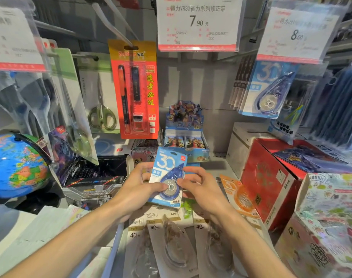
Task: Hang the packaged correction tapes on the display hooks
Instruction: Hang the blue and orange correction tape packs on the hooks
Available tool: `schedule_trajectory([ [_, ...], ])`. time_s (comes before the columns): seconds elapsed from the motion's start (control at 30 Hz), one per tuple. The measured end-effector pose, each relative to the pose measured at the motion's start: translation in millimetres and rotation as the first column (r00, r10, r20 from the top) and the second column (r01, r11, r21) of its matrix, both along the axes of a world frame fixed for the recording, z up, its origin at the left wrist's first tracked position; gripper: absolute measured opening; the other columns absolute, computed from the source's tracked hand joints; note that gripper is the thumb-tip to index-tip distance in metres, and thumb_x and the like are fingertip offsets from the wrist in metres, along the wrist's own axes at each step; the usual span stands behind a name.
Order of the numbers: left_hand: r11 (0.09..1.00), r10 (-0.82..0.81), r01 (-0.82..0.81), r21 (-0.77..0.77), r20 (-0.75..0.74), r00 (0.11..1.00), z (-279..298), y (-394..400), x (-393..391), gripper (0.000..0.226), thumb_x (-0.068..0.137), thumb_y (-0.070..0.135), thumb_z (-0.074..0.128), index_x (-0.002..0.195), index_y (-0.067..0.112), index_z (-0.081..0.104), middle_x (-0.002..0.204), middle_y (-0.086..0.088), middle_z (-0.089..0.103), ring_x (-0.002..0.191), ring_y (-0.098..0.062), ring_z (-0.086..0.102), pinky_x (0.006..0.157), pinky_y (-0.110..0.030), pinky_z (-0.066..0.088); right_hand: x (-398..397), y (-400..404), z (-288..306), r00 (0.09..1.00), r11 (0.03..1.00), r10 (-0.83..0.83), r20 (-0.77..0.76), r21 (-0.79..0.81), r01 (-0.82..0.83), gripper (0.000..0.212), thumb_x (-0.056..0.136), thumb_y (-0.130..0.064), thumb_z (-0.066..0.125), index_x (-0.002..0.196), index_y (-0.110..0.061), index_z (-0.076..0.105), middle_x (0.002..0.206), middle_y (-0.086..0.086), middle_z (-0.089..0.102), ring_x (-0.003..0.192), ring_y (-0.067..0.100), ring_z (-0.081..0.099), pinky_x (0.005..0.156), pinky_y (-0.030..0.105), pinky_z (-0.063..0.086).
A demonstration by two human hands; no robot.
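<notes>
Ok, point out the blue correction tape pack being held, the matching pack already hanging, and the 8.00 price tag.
held blue correction tape pack point(167, 173): head view, on the card's middle.
hanging blue correction tape pack point(268, 91): head view, on the blister front.
8.00 price tag point(297, 35): head view, on the printed price.

Left hand point(138, 184): bare forearm rising from lower left, fingers curled, thumb pressed on the front of a blue carded correction-tape blister pack point(167, 177), gripping its left edge. Right hand point(199, 185): forearm from lower right, fingers curled, pinching the pack's right edge
</notes>
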State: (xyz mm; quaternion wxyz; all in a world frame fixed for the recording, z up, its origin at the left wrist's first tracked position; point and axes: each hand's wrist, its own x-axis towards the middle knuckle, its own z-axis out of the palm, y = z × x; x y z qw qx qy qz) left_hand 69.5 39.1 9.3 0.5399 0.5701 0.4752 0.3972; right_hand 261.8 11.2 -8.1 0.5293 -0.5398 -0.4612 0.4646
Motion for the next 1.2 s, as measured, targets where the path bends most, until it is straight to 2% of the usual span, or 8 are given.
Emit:
schedule_trajectory([
  [0.17, 0.997, -0.055, 0.054, 0.053, 0.014, 0.998, 5.0, -3.7, 7.3, 0.053, 0.087, 0.002, 0.079, 0.127, 0.018, 0.048, 0.091, 0.009, 0.083, 0.081, -0.005, 0.079, 0.060, -0.013, 0.056, 12.6, -10.8, 13.1, 0.988, 0.994, -0.056, 0.146, 0.104, 0.041, 0.028, 0.096, -0.012, 0.072, 0.123, -0.016, 0.066, 0.115, 0.009, 0.073, 0.080, 0.008, 0.073, 0.072, 0.023, 0.061],
  [0.3, 0.993, -0.106, 0.105, 0.055, 0.017, 0.994, 4.1, -5.1, 18.2, 0.054, 0.089, 0.002, 0.076, 0.133, 0.015, 0.049, 0.095, 0.010, 0.082, 0.082, -0.004, 0.079, 0.060, -0.010, 0.055, 32.1, -21.6, 16.5, 0.959, 0.989, -0.111, 0.261, 0.125, 0.080, 0.020, 0.103, -0.009, 0.059, 0.121, -0.011, 0.067, 0.102, 0.001, 0.077, 0.082, 0.004, 0.075, 0.072, 0.020, 0.061],
  [0.4, 0.988, -0.145, 0.145, 0.052, -0.005, 0.989, 2.5, -5.1, 28.2, 0.052, 0.090, 0.004, 0.075, 0.133, 0.016, 0.049, 0.095, 0.011, 0.082, 0.083, -0.005, 0.079, 0.061, -0.011, 0.056, 58.6, -36.8, 13.4, 0.805, 0.966, -0.253, 0.537, 0.190, 0.177, 0.018, 0.103, -0.020, 0.061, 0.119, -0.020, 0.069, 0.105, -0.012, 0.074, 0.091, -0.002, 0.070, 0.076, 0.009, 0.052],
  [0.5, 0.986, -0.155, 0.158, 0.051, -0.047, 0.987, 0.0, -4.2, 39.0, 0.051, 0.090, 0.005, 0.076, 0.131, 0.018, 0.050, 0.093, 0.008, 0.083, 0.082, -0.007, 0.079, 0.061, -0.015, 0.057, 81.1, -52.1, 3.7, 0.628, 0.938, -0.322, 0.709, 0.146, 0.316, 0.024, 0.101, -0.031, 0.061, 0.124, -0.025, 0.066, 0.111, -0.011, 0.070, 0.104, 0.010, 0.066, 0.087, 0.027, 0.050],
  [0.6, 0.985, -0.165, 0.168, 0.033, -0.065, 0.984, -4.0, -3.9, 47.7, 0.048, 0.090, 0.004, 0.076, 0.127, 0.019, 0.049, 0.085, 0.012, 0.082, 0.074, -0.003, 0.078, 0.056, -0.012, 0.055, 89.2, -59.3, -9.7, 0.477, 0.932, -0.229, 0.849, 0.049, 0.360, 0.037, 0.100, -0.028, 0.059, 0.133, -0.012, 0.061, 0.124, 0.007, 0.067, 0.119, 0.030, 0.062, 0.096, 0.036, 0.049],
  [1.0, 0.989, -0.146, 0.143, -0.038, -0.121, 0.982, -11.1, -5.4, 50.6, 0.046, 0.090, 0.005, 0.076, 0.125, 0.017, 0.048, 0.099, 0.000, 0.080, 0.073, -0.006, 0.078, 0.055, -0.015, 0.055, 86.9, -55.3, -13.1, 0.529, 0.910, -0.181, 0.829, -0.063, 0.410, 0.052, 0.099, -0.042, 0.061, 0.143, -0.017, 0.049, 0.137, 0.009, 0.054, 0.121, 0.035, 0.062, 0.098, 0.040, 0.047],
  [1.1, 0.990, -0.139, 0.134, -0.048, -0.107, 0.985, -10.9, -6.7, 50.1, 0.045, 0.090, 0.004, 0.076, 0.123, 0.018, 0.049, 0.091, 0.003, 0.082, 0.072, -0.006, 0.078, 0.054, -0.015, 0.055, 87.7, -54.1, -13.1, 0.510, 0.907, -0.211, 0.834, -0.027, 0.421, 0.055, 0.097, -0.041, 0.064, 0.143, -0.015, 0.049, 0.136, 0.010, 0.061, 0.124, 0.033, 0.061, 0.098, 0.038, 0.047],
  [1.2, 0.990, -0.135, 0.130, -0.059, -0.091, 0.987, -10.0, -7.9, 49.6, 0.046, 0.091, 0.005, 0.075, 0.123, 0.020, 0.047, 0.091, 0.004, 0.083, 0.074, -0.008, 0.079, 0.056, -0.016, 0.055, 85.8, -55.7, -11.6, 0.573, 0.915, -0.324, 0.753, 0.095, 0.392, 0.061, 0.096, -0.040, 0.067, 0.148, -0.018, 0.046, 0.138, 0.004, 0.057, 0.123, 0.026, 0.060, 0.099, 0.034, 0.046],
])
